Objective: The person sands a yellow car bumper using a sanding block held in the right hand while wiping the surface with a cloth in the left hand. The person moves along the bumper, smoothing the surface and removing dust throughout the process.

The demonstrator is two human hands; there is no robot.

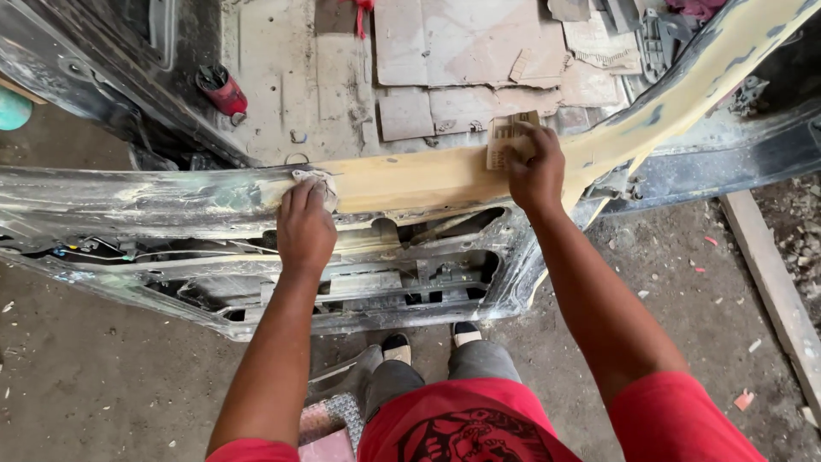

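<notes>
While both arms reach up from the bottom of the frame, the hands sit on a car door (410, 184) that runs across the middle. Left hand (304, 227), centre-left, lies palm down with fingers closed over a small crumpled pad (315, 180), pressing it on the door's top edge where grey metal meets tan filler. Right hand (535, 171), centre-right, fingers curled, holds a folded sandpaper sheet (505, 137) flat against the tan filler strip (428, 178); part of the sheet sticks out above the knuckles. Filler strip runs from the left hand rightward and up along the frame to the upper right corner. Door's inner face shows open cut-outs and wiring, lower centre. Red can (222, 90) lies on the floor, upper left. Cardboard pieces (462, 60) are spread flat at top centre. Wooden plank (774, 287) lies on the dirt floor at the right edge. Person's shoes (432, 340) show just under the door, bottom centre; red shirt at the bottom edge.
</notes>
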